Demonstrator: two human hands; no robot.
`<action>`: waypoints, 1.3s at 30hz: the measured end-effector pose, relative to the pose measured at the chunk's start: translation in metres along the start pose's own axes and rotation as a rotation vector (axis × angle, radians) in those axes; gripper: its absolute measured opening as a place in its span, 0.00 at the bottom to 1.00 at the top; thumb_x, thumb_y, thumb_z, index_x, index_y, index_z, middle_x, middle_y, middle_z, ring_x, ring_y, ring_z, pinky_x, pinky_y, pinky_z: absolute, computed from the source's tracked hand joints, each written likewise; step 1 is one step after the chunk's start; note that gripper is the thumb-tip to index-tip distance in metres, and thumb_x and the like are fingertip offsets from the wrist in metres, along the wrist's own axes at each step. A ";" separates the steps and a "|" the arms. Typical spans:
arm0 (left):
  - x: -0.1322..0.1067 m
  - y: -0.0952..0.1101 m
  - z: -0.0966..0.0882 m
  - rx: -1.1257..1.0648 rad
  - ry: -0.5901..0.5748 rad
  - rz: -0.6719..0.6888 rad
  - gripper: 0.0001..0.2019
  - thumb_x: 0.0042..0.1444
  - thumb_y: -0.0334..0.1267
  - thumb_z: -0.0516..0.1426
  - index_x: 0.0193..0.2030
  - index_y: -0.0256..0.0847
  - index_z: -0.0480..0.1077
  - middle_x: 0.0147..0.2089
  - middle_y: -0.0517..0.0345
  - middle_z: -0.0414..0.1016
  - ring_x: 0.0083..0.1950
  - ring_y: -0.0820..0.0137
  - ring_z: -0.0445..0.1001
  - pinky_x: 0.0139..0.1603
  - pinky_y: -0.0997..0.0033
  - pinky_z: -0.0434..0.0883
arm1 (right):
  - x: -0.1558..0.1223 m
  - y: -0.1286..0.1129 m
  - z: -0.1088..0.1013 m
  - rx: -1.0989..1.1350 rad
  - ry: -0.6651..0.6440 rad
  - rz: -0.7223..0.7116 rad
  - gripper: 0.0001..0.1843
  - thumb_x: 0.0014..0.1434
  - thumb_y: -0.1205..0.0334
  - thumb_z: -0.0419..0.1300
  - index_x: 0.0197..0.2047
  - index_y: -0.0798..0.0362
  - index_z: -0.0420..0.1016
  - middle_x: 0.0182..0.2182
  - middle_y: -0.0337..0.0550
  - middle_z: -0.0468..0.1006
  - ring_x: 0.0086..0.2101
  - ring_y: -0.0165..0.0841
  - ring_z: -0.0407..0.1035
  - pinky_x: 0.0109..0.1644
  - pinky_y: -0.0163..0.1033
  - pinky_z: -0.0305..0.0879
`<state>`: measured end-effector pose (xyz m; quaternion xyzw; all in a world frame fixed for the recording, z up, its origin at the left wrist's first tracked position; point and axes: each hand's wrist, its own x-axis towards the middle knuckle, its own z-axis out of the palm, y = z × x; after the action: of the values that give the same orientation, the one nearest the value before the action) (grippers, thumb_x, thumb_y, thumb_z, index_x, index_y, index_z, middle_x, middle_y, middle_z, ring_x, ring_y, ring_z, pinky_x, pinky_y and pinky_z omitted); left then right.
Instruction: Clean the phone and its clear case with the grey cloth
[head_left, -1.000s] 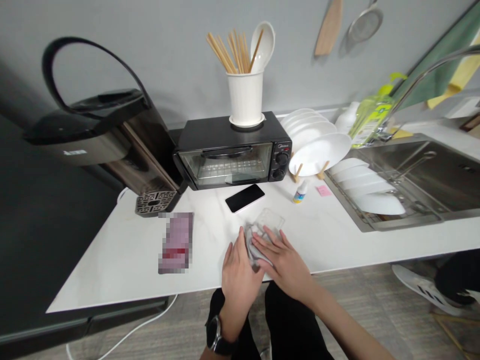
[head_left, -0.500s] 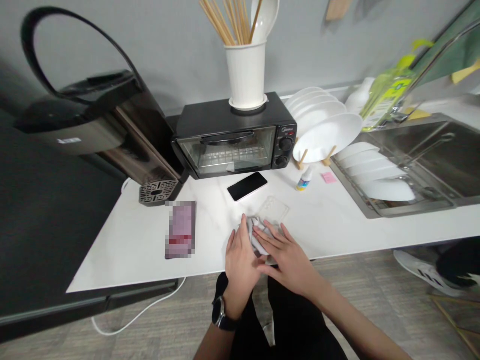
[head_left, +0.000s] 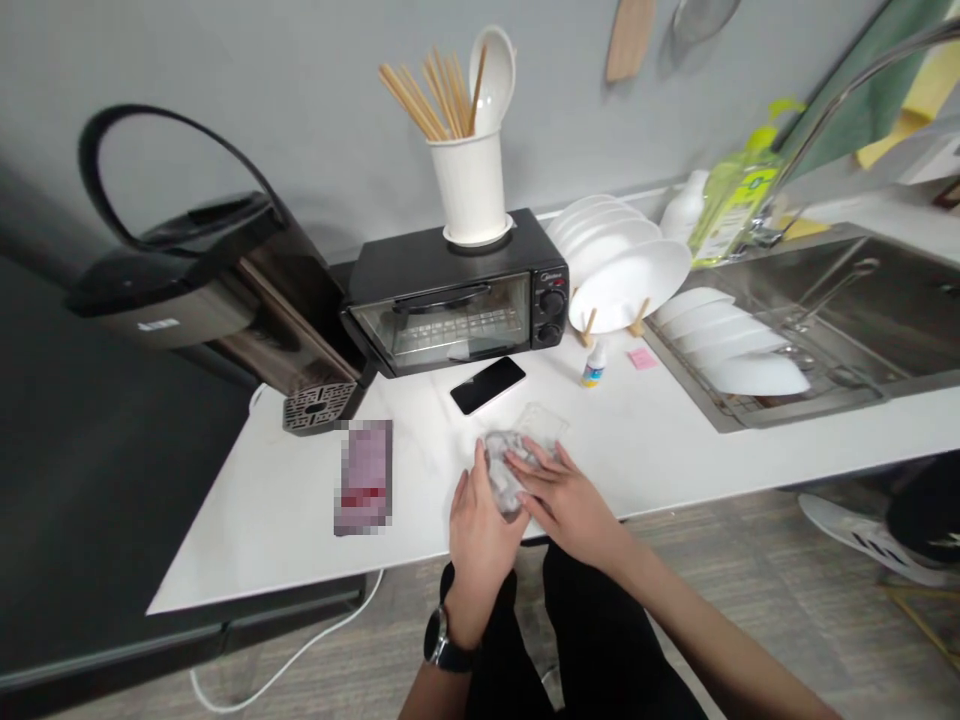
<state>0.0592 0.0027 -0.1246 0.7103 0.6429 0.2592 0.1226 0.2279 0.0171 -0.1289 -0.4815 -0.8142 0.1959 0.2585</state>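
Note:
Both hands work at a crumpled grey-white cloth (head_left: 502,475) near the front edge of the counter. My left hand (head_left: 478,530) is cupped along its left side, with a dark watch on the wrist. My right hand (head_left: 570,505) presses its fingers onto the cloth from the right. Whether anything lies inside or under the cloth is hidden. Just behind it is a clear phone case (head_left: 546,420), flat on the counter. Farther back lies a phone (head_left: 488,385) with a black screen. A small bottle (head_left: 593,366) with a blue and yellow label stands to its right.
A blurred purple rectangular item (head_left: 366,475) lies to the left on the white counter (head_left: 247,530). Behind stand a drink machine (head_left: 225,290), a toaster oven (head_left: 450,310) topped by a chopstick holder (head_left: 471,185), and racked plates (head_left: 637,285). A sink (head_left: 885,300) is at right.
The cloth looks more spread out between my hands, and my right fingers have shifted on it. My head view has moved a little, so the background sits lower and farther left.

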 end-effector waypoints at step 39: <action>0.157 -0.025 -0.013 0.476 -0.194 0.413 0.22 0.71 0.40 0.57 0.69 0.39 0.68 0.63 0.38 0.74 0.61 0.51 0.75 0.63 0.50 0.75 | 0.142 0.069 -0.022 0.638 0.558 0.053 0.26 0.75 0.40 0.47 0.36 0.49 0.71 0.29 0.38 0.71 0.32 0.34 0.66 0.37 0.39 0.65</action>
<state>0.0369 0.1578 -0.0934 0.8557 0.5131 0.0521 -0.0411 0.2316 0.1759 -0.1176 -0.4326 -0.5990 0.3065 0.6001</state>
